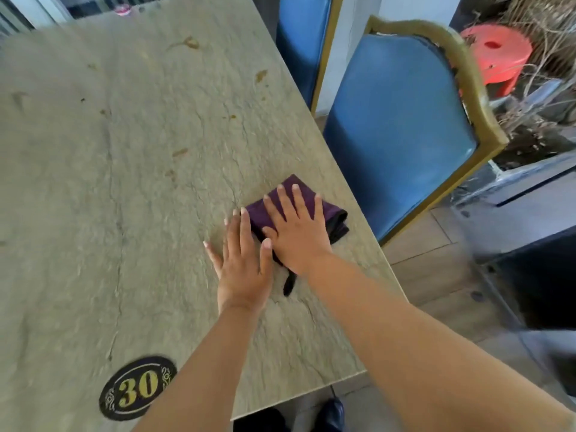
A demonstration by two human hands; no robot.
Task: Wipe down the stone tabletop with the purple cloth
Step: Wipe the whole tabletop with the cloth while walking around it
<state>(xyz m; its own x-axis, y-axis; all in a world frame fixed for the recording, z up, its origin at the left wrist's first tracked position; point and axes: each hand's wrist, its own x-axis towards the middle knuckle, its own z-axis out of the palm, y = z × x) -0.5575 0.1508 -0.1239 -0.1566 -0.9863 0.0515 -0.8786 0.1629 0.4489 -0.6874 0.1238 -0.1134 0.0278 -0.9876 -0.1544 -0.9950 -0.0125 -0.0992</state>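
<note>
A folded purple cloth (330,213) lies on the beige stone tabletop (124,182), near its right edge. My right hand (296,229) lies flat on the cloth, fingers straight and spread, covering most of it. My left hand (241,260) lies flat on the stone just left of the cloth, fingers straight, its thumb beside the cloth's edge. A dark strip of the cloth (289,283) sticks out between my wrists. Brown stains (190,42) dot the far and middle parts of the tabletop.
A black oval marker with "30" (137,388) sits at the near edge. Two blue chairs with gold frames (402,129) stand close to the table's right side. A red stool (495,54) and dry branches are further right. A small pink object (122,10) is at the far end.
</note>
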